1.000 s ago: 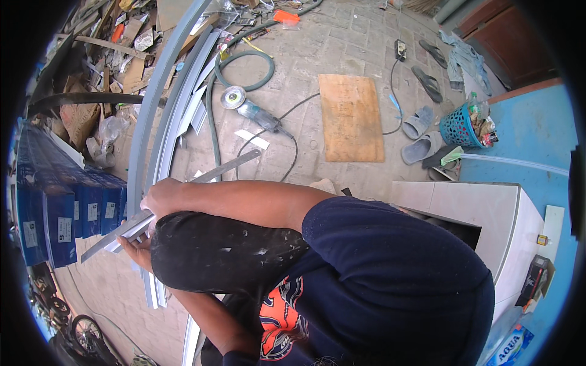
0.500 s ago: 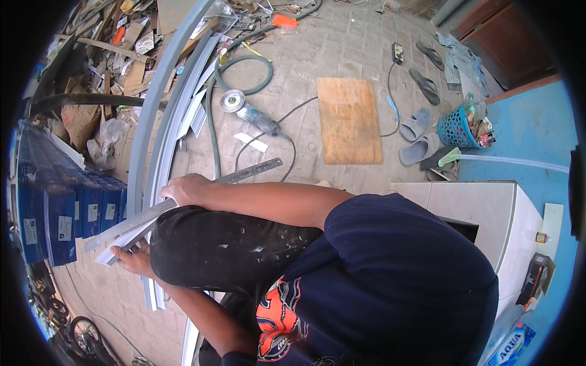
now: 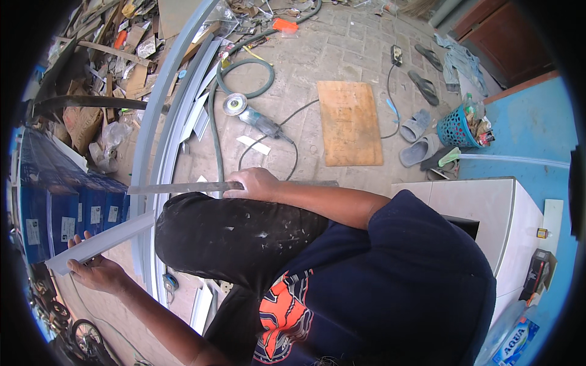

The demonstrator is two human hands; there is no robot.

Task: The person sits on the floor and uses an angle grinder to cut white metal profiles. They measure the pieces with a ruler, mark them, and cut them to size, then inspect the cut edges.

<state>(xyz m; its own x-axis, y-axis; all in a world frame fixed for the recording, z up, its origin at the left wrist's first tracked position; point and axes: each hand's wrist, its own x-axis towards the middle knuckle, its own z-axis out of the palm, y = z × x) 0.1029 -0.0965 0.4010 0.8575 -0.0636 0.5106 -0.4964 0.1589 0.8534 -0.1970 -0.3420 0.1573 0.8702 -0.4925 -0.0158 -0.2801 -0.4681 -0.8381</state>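
My right hand (image 3: 253, 184) is closed around a long flat grey metal bar (image 3: 177, 188), held level just above my bent knee in dark paint-spotted trousers (image 3: 235, 235). The bar's far end passes behind my right forearm. Lower and further left, my left hand (image 3: 97, 271) grips a short light-grey metal profile (image 3: 113, 239), with fingers under it and the thumb at its near edge. A gap separates the profile from the bar. Long grey metal profiles (image 3: 145, 143) run past beyond the knee.
An angle grinder (image 3: 259, 121) with its cord lies on the paving near a coiled hose (image 3: 270, 76) and a wooden board (image 3: 350, 125). Blue boxes (image 3: 61, 213) stand at left, below scrap. A tape measure (image 3: 170, 282) is under my left arm. A white cabinet (image 3: 470, 198) stands at right.
My right hand has moved right with the metal bar, now level instead of slanted. My left hand has drawn the short profile left and away from the bar. A tape measure has come into view.
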